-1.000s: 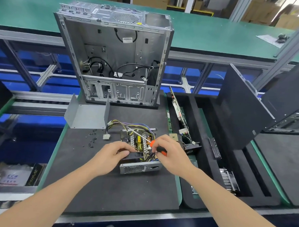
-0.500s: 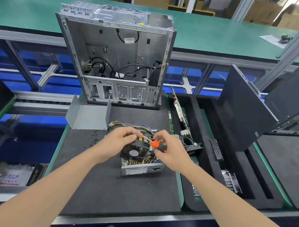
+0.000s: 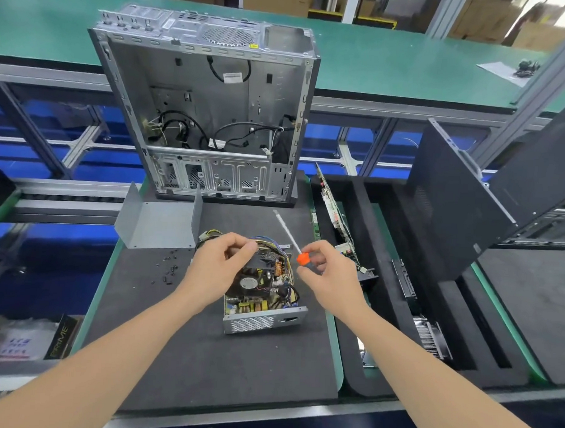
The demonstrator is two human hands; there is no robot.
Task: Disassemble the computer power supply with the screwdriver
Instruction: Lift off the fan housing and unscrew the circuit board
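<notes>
Open computer case [image 3: 215, 91] (upright), loose screws [image 3: 169, 269]

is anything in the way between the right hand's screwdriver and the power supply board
Yes: the black fan sits over the middle of the board, held by the left hand, with wires bunched at the far end.
</notes>
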